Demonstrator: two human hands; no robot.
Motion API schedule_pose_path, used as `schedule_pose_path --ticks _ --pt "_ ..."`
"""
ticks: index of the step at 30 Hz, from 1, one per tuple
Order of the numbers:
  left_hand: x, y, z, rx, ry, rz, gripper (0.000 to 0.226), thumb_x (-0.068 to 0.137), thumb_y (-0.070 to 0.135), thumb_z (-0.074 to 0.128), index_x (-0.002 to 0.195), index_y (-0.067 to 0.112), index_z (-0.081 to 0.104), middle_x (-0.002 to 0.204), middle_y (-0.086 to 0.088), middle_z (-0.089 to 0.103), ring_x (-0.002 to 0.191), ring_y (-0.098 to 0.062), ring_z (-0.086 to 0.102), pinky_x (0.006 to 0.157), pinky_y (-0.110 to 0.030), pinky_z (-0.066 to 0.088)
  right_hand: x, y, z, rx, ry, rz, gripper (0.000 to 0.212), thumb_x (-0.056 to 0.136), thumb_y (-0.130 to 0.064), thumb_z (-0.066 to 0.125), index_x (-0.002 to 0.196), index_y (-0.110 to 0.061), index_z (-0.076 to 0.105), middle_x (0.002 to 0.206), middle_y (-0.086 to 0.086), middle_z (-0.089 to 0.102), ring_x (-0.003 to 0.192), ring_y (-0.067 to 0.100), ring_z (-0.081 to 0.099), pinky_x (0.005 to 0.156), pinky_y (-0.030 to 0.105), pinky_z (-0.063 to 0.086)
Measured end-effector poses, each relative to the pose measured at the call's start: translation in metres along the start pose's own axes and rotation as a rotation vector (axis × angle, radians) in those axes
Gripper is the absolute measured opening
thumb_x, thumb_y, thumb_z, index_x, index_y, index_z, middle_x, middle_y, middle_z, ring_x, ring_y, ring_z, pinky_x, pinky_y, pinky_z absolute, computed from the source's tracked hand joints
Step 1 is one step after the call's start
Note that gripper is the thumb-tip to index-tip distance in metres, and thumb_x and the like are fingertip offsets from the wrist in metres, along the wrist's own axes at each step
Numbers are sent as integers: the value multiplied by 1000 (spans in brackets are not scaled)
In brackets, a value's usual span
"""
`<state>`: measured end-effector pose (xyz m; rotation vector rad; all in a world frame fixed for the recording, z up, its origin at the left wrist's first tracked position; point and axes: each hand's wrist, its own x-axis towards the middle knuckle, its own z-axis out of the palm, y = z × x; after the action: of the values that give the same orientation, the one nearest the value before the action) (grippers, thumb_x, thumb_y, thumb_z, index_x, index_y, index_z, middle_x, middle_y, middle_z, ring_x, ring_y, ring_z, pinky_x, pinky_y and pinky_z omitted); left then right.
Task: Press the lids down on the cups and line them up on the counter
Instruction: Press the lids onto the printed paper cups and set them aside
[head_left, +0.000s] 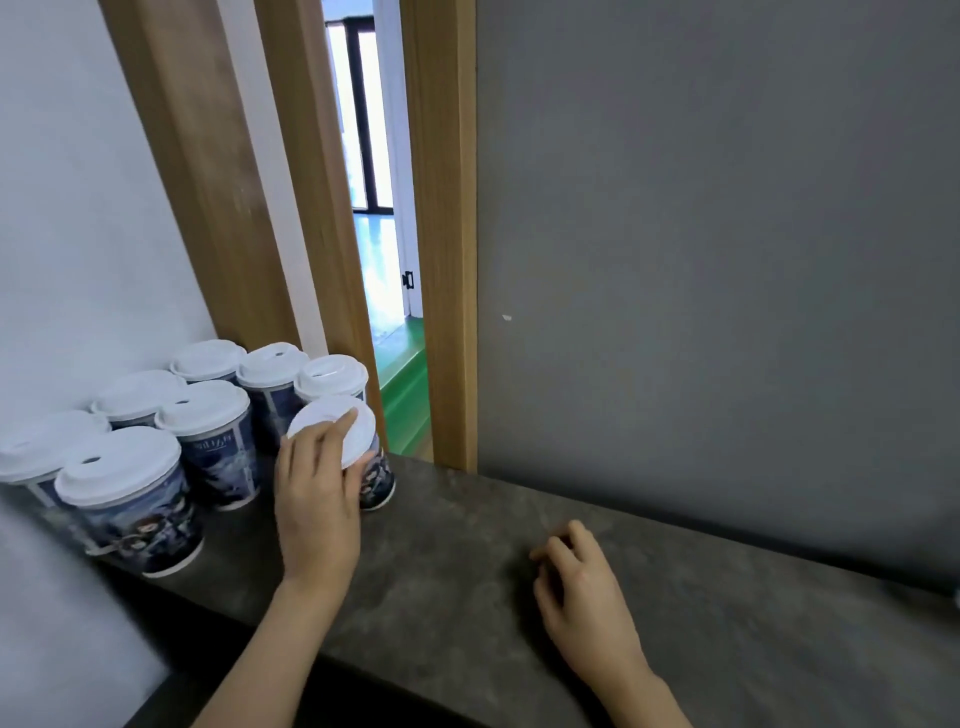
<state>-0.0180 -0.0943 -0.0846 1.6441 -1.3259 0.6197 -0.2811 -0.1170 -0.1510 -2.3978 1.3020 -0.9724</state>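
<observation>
Several dark printed paper cups with white lids stand grouped at the left end of the dark counter (675, 597). My left hand (317, 499) grips the cup (382, 480) nearest the doorway, fingers over its white lid (358, 415) and thumb round its side; this cup leans slightly. Left of it stand a lidded cup (218, 447) and a closer one (135, 514). My right hand (582, 587) rests on the bare counter to the right, fingers loosely curled, holding nothing.
A grey wall (727, 234) rises behind the counter. A wooden door frame (441, 234) and an open gap to a green floor lie just behind the cups. A white wall closes the left side. The counter's front edge runs diagonally below my arms.
</observation>
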Motion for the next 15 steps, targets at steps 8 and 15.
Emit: schedule_pose_path --ticks 8,15 --pt "-62 86 33 -672 -29 -47 34 96 21 54 128 10 53 120 7 46 117 -3 50 99 -19 40 2 6 -9 671 98 288 81 79 -17 85 146 -25 39 143 -5 51 131 9 51 113 38 41" --pt "-73 91 48 -714 1 -149 34 99 15 47 133 14 47 122 10 45 118 3 47 100 -15 38 2 14 -11 737 241 374 69 77 -5 84 130 -36 53 133 -7 47 120 -2 54 97 21 50"
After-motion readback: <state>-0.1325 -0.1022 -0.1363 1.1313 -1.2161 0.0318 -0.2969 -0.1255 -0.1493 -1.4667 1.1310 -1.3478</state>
